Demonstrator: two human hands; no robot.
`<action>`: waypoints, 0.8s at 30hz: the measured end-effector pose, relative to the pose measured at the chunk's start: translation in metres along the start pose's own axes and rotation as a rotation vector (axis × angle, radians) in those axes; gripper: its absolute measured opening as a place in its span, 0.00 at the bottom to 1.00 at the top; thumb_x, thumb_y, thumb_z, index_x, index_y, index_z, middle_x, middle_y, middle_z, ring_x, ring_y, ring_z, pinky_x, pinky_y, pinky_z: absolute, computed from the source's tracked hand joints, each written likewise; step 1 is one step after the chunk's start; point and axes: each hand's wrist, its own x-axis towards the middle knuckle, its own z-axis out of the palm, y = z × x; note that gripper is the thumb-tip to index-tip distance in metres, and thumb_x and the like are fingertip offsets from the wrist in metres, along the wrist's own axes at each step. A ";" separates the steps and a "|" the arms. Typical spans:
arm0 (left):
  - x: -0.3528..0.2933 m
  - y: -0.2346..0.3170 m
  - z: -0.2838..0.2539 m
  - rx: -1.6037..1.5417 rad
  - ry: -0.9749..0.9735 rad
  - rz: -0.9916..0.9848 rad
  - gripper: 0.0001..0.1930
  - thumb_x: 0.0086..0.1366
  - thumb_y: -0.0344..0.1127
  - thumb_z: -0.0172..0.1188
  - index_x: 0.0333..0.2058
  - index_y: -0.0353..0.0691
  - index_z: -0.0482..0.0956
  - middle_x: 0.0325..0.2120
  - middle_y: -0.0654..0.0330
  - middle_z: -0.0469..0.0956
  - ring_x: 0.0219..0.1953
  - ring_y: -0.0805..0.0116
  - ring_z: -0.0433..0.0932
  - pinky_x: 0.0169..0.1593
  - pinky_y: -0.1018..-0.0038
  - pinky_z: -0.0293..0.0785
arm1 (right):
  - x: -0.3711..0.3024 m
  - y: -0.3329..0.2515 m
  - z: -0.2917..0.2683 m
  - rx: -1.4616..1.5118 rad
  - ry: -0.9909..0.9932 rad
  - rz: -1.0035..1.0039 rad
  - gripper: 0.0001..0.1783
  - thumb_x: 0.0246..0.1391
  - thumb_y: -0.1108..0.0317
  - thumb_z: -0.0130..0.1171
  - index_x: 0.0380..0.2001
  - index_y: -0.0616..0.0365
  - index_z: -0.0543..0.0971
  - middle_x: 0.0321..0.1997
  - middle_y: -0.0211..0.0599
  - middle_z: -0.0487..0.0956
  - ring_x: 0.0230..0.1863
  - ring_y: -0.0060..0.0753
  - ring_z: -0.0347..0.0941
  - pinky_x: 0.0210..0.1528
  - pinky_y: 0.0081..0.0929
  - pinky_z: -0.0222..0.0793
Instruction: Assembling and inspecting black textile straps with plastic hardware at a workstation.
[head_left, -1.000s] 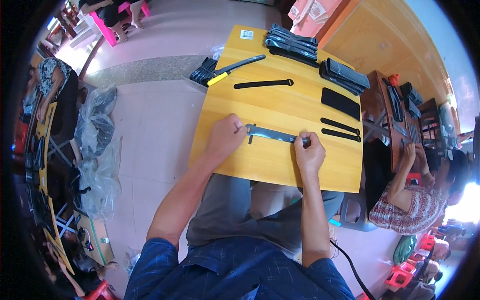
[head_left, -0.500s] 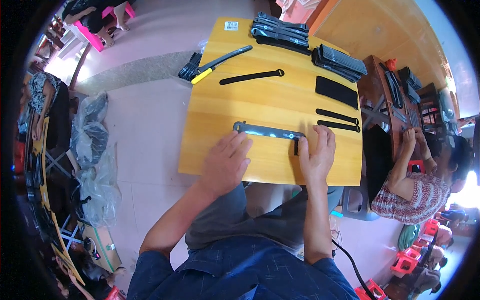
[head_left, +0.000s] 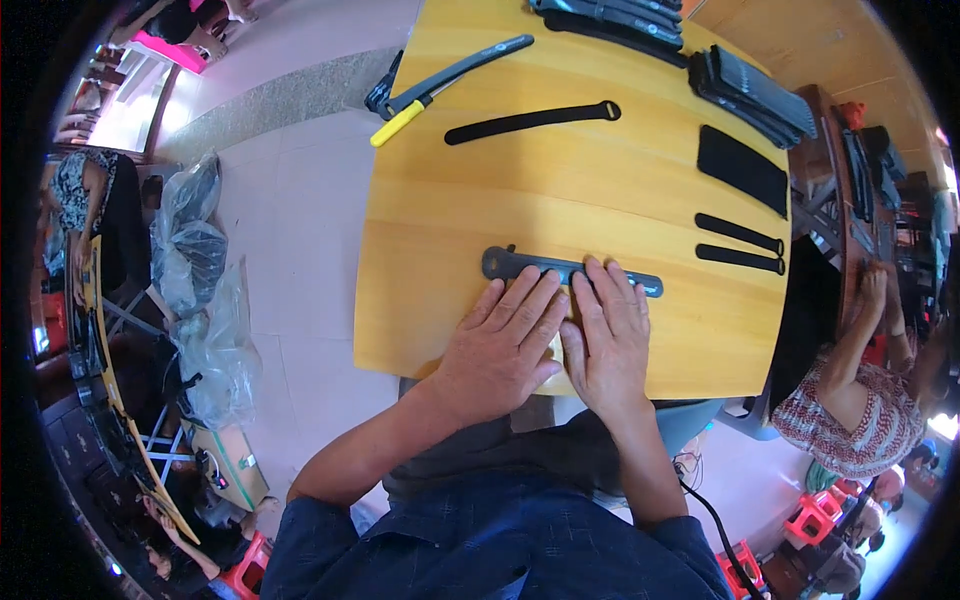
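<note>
The grey strap [head_left: 566,270] lay left to right on the bench [head_left: 410,290], wide end left. The hands [head_left: 497,356], flat and slightly spread, partly hid its middle.

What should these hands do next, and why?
Perhaps slide the left hand and right hand gently apart along the dark grey strip, smoothing it outward: both rest on its middle stretch, side by side, while its two ends lie uncovered.

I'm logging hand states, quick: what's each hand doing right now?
Left hand: open, touching the dark strip.
Right hand: open, touching the same strip.
</note>
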 end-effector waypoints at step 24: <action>0.002 -0.004 0.002 0.103 -0.042 -0.009 0.39 0.58 0.45 0.67 0.67 0.39 0.68 0.72 0.53 0.61 0.75 0.52 0.56 0.75 0.52 0.48 | -0.025 0.039 -0.028 -0.039 0.028 0.167 0.34 0.59 0.57 0.65 0.66 0.58 0.73 0.73 0.47 0.68 0.76 0.51 0.61 0.76 0.51 0.46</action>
